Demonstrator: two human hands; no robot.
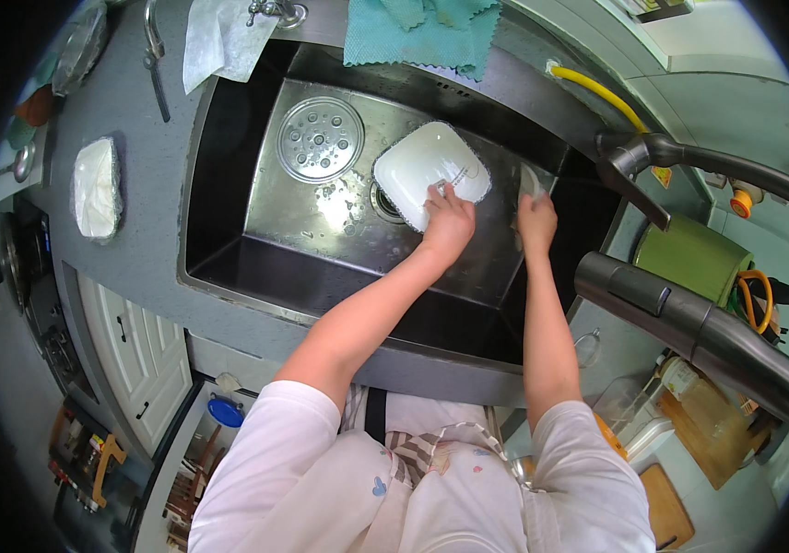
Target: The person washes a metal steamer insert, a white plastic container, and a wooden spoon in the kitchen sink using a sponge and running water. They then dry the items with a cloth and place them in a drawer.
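A white square dish (pixel 429 162) with rounded corners, a dark patterned rim and dark writing lies over the sink floor, partly covering the drain (pixel 386 202). My left hand (pixel 450 220) is at its near edge, fingers curled over the glossy face and the thumb hidden. Close to the sink's right wall, my right hand (pixel 537 220) grips a thin pale object (pixel 529 183), blurred and seen nearly edge-on; whether it is cloth or crockery cannot be told. Left of the dish, a round clear ridged lid or plate (pixel 320 139) rests on the wet metal floor of the sink (pixel 284 214).
A dark faucet (pixel 699 325) reaches in from the right, near a green container (pixel 692 259). Teal cloths (pixel 422 34) and a white cloth (pixel 222 45) hang at the back edge. A plastic-wrapped white package (pixel 97 188) sits on the left counter.
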